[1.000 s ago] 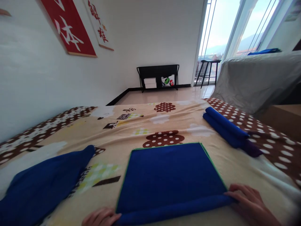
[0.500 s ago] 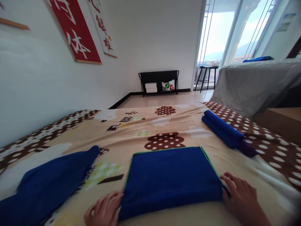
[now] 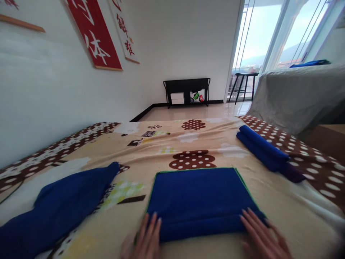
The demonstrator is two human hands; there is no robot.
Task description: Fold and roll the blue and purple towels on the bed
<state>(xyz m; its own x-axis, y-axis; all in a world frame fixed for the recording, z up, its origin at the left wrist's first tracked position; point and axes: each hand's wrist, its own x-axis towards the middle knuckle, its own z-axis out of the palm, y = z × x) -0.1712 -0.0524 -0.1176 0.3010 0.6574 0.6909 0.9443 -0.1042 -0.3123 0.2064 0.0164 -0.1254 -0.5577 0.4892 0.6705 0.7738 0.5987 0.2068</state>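
A blue cloth [image 3: 199, 198] with green edging lies flat before me, its near edge turned over into a narrow strip. My left hand [image 3: 147, 237] rests on the near left corner of that strip, fingers stretched out. On the near right corner lies my right hand [image 3: 262, 233], its fingers likewise extended flat over the fabric. Parts of both hands run out of the bottom of the view. To the left, another blue cloth [image 3: 70, 201] is spread loosely. Rolled or folded blue cloths [image 3: 261, 147] lie at the right, with a dark purple piece [image 3: 293, 172] at their near end.
Everything lies on a patterned blanket [image 3: 172, 140] with brown dotted borders. Beyond it stands a low black rack [image 3: 185, 86] against the wall. A grey-covered piece of furniture [image 3: 302, 86] at the right bears more blue cloth [image 3: 309, 63]. A black stool [image 3: 244, 86] stands by the window.
Both hands have moved inward from the cloth's side edges, from gripping its sides to lying flat on the near strip. The view has shifted slightly.
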